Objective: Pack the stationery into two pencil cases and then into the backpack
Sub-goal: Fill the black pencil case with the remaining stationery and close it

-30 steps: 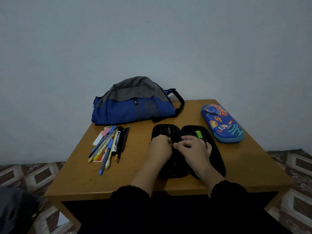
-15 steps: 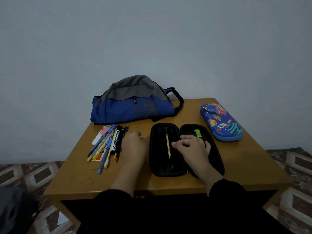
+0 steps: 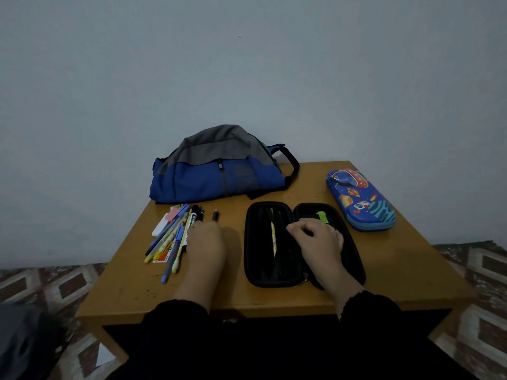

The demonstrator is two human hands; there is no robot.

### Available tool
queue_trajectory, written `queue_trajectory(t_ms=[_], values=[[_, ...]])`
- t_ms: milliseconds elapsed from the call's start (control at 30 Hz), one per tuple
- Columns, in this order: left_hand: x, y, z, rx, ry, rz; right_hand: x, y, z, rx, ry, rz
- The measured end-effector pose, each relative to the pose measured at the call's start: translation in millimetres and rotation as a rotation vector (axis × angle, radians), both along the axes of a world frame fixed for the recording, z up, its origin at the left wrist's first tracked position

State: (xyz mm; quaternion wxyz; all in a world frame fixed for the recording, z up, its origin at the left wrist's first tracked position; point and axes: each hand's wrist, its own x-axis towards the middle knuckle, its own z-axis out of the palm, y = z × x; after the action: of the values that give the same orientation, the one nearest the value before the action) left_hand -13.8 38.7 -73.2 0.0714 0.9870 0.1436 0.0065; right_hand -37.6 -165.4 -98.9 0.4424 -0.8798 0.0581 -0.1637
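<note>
1. The stationery [image 3: 171,239] mostly lies loose on the table [image 3: 397,270], just left of the left hand's fingers; one yellow pencil [image 3: 273,237] already sits in the open black pencil case [image 3: 255,242].
2. The blue pencil case [image 3: 360,200] is zipped and the backpack [image 3: 219,171] untouched, so I'd say packing has barely begun.
3. The left hand [image 3: 205,242] reaches for a dark pen [image 3: 215,215]; its fingers are hidden, so I cannot tell their spread.
4. The right hand [image 3: 318,239] rests in the black case, fingers curled at its divider; whether they hold anything I cannot tell.

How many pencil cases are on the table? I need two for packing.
2: the black pencil case lies open under the right hand; the blue space-print pencil case sits closed at the table's right.
</note>
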Motion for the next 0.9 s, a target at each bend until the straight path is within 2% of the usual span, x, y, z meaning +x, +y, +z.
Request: queue_trajectory(t_ms=[100, 167, 233, 333, 433, 600, 767, 900], values=[[8.9, -1.1, 12.8, -0.162, 0.151, 0.1, -0.2, -4.1, 7.9, 0.302, -0.022, 0.004], [11.9, 0.7, 15.8, -0.266, 0.143, 0.116, -0.2, -17.1, 18.3, 0.466, -0.001, -0.035], [10.5, 0.7, 16.1, -0.367, -0.003, 0.083, 2.0, -42.2, 23.4, 0.438, -0.023, -0.097], [6.0, -12.5, 26.2, -0.704, -0.239, -0.009, 6.3, -78.8, 12.9, 0.344, 0.024, -0.143], [8.3, -46.8, 42.0, -0.991, -0.197, -0.085, 1.7, -92.4, -4.7, 0.353, 0.072, -0.108], [18.8, -113.7, 44.0, -1.081, 0.057, -0.2, 0.4, -93.6, -18.4, 0.319, 0.005, -0.048], [37.6, -153.0, 38.9, -1.111, 0.073, -0.143, 4.4, -96.6, -26.4, 0.331, -0.033, -0.032], [52.2, -168.5, 33.4, -1.063, 0.063, -0.099, 5.5, -98.7, -30.1, 0.313, -0.048, -0.032]])
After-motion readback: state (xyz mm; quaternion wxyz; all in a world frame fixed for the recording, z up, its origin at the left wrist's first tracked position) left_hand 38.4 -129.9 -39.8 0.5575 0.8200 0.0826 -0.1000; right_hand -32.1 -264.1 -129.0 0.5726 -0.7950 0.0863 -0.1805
